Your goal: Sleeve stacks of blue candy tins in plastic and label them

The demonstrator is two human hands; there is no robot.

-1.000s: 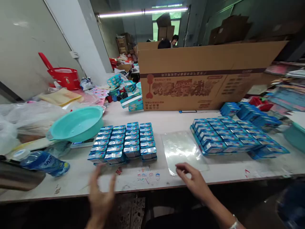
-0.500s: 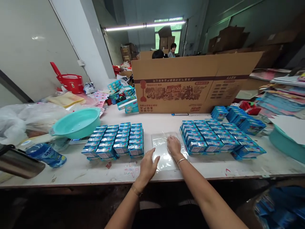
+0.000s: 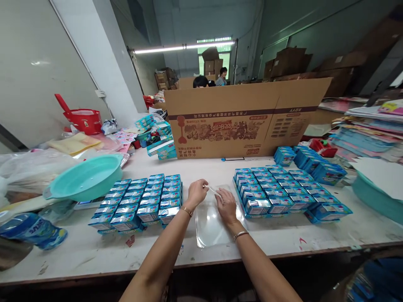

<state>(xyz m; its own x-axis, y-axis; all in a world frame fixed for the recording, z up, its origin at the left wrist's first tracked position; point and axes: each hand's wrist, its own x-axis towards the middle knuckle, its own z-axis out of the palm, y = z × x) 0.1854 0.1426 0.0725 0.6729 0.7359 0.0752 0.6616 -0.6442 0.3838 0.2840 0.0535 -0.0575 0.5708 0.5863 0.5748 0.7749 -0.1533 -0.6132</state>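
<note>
A stack of clear plastic bags [image 3: 209,230] lies flat on the table in front of me. At its far left corner my left hand [image 3: 197,193] is closed, pinching a raised edge of the clear plastic between thumb and fingertips. My right hand [image 3: 227,206] rests on the bags with its fingers lightly bent and apart, its fingertips near that lifted edge. Rows of small blue boxes [image 3: 138,203] stand left of my hands. More blue boxes in rows [image 3: 278,188] stand close by on the right.
An upright cardboard carton [image 3: 245,121] spans the back of the table. On the left are a turquoise basin [image 3: 86,178], a blue bottle [image 3: 33,230] and a red bucket [image 3: 85,121]. Stacked printed sheets [image 3: 374,130] stand at right. Two people are behind the carton.
My left hand has moved up and away from me to the bags' far edge, closing on the plastic. The right hand stays on the bags. The camera view has shifted.
</note>
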